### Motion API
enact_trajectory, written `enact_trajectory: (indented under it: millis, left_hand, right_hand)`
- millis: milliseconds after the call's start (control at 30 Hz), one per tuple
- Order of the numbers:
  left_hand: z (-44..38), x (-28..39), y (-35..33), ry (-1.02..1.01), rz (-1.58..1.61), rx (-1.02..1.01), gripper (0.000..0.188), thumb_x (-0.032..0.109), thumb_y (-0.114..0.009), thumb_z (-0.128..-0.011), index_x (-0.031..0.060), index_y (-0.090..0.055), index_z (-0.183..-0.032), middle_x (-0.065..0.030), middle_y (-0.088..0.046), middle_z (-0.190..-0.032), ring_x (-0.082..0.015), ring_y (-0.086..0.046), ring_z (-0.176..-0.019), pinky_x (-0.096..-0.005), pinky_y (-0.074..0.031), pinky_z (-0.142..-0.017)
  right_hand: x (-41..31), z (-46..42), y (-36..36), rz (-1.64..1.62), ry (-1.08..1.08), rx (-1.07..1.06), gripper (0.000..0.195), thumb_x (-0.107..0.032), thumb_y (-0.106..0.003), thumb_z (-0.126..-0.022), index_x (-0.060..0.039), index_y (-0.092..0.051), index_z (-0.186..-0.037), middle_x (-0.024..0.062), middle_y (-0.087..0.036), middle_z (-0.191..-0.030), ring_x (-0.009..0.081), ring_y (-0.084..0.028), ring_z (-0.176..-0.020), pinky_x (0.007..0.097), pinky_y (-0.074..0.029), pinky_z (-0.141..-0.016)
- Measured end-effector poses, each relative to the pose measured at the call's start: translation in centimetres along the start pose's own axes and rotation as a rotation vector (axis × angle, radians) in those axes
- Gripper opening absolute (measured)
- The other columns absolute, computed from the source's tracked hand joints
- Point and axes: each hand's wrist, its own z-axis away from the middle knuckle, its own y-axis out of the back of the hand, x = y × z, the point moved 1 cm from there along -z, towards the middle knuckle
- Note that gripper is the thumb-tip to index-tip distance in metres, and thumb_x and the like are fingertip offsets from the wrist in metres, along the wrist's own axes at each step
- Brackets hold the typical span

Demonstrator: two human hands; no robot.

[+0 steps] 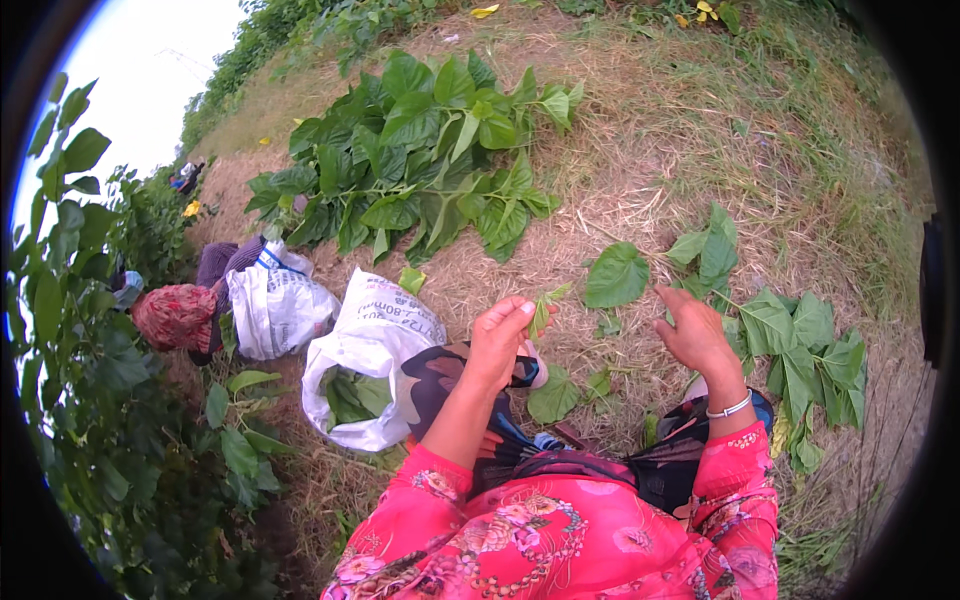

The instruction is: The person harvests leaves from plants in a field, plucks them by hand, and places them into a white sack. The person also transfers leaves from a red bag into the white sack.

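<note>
Between the thumb and fingers of my left hand (501,336) is a small pale-green leafy shoot tip (541,315). My right hand (696,331) is held out with its fingers extended and nothing visible in it, beside a cut leafy branch (716,259). Broad green leaves of that branch spread behind and to the right of the hand. Whether the hand touches them cannot be told. Left of my legs stands a white woven sack (375,315) with printing, its mouth gaping towards me and green leaves (352,397) inside. A loose leaf (553,395) lies between my feet.
A large heap of leafy branches (412,150) lies ahead on the dry straw-covered ground (645,165). To the left, a person in a red patterned head covering (176,316) bends beside another white sack (281,311). Dense leafy plants (112,375) line the left edge.
</note>
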Motion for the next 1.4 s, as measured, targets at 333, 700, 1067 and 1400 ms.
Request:
enact_trajectory:
  millis: [333,700,1067,1400]
  left_hand:
    - [21.0,6.2,19.7,0.064,-0.309,0.408,0.012,0.015,-0.058,-0.085,0.0042,-0.06,-0.082,-0.0049,-0.064,-0.082,-0.0124,-0.057,-0.074,-0.0265,-0.045,-0.072]
    - [23.7,-20.2,30.9,0.294,-0.606,0.922,0.027,0.025,-0.061,-0.085,-0.0017,-0.069,-0.086,-0.0153,-0.067,-0.07,-0.0248,-0.063,-0.061,-0.0357,-0.048,-0.06]
    - [25.4,-13.9,33.5,0.085,0.367,1.203,0.079,0.062,-0.041,-0.093,0.0013,-0.032,-0.142,-0.0214,-0.052,-0.13,-0.0294,-0.055,-0.115,-0.0383,-0.045,-0.087]
    - [21.4,-15.0,39.9,-0.067,0.364,1.244,0.041,0.014,-0.064,-0.087,-0.0017,-0.051,-0.123,-0.0101,-0.061,-0.11,-0.0212,-0.06,-0.097,-0.0349,-0.049,-0.084]
  right_hand:
    - [1.5,-0.9,-3.3,0.08,-0.071,-0.16,0.05,-0.021,-0.065,-0.081,-0.0081,-0.055,-0.128,0.0169,-0.065,-0.103,0.0328,-0.063,-0.089,0.0407,-0.049,-0.08]
    - [5.0,-2.1,-7.8,0.037,-0.251,-0.391,0.047,-0.015,-0.064,-0.08,0.0,-0.054,-0.124,0.015,-0.066,-0.078,0.0239,-0.065,-0.063,0.0363,-0.051,-0.061]
    - [-4.5,-3.9,-10.2,-0.345,-0.274,-0.339,0.043,-0.024,-0.059,-0.091,-0.0003,-0.052,-0.126,0.009,-0.065,-0.09,0.013,-0.062,-0.062,0.0244,-0.046,-0.052]
    - [-34.7,-15.0,-21.6,-0.135,0.338,-0.889,0.103,-0.058,-0.071,-0.074,0.0041,-0.028,-0.144,0.0287,-0.045,-0.136,0.0349,-0.055,-0.117,0.0388,-0.045,-0.097]
